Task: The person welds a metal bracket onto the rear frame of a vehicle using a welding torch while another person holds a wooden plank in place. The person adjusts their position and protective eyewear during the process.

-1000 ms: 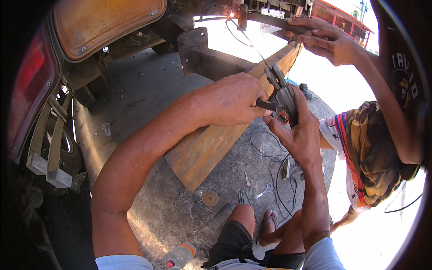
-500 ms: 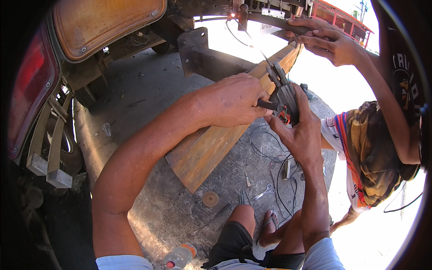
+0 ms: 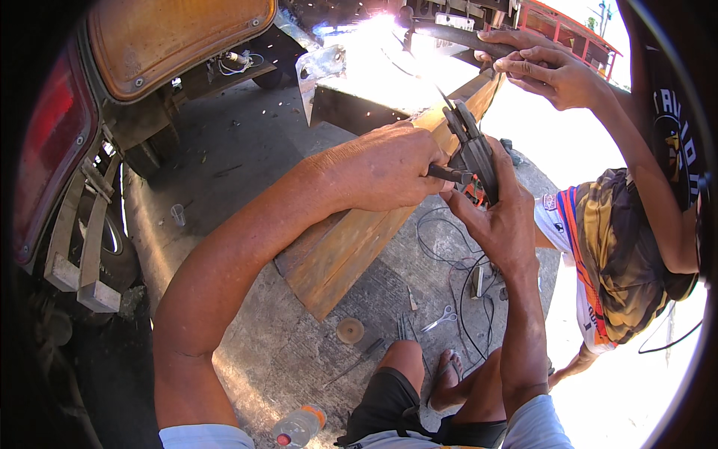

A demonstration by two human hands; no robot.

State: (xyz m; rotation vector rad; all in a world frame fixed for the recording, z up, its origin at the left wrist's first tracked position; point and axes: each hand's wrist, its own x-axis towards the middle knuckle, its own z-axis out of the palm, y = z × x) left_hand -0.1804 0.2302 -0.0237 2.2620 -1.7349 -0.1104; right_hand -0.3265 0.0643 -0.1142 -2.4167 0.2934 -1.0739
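My right hand [image 3: 499,213] grips a dark welding electrode holder [image 3: 473,150], its jaws pointing up and away. A thin welding rod [image 3: 443,96] runs from the jaws toward a bright arc [image 3: 385,31] on the metal frame. Beside the holder, my left hand [image 3: 396,166] is closed around a dark rod-like handle [image 3: 449,174], whose blunt end sticks out to the right; its other end is hidden. Another person's hands [image 3: 550,71] rest on a dark metal bar [image 3: 460,36] that reaches to the arc. Under my left wrist lies a long wooden plank [image 3: 348,258].
A vehicle's rear with an orange panel [image 3: 179,41] fills the upper left. On the concrete lie scissors [image 3: 440,319], a round disc [image 3: 349,330], black cables [image 3: 486,299], a plastic bottle [image 3: 299,426] and a plastic cup [image 3: 178,215]. The other person's camouflage shorts [image 3: 628,254] are at right.
The small glow at the rod's tip has flared into a bright white-violet arc with flying sparks, lighting up the metal frame. Both my hands and the other person's hands stay nearly in place.
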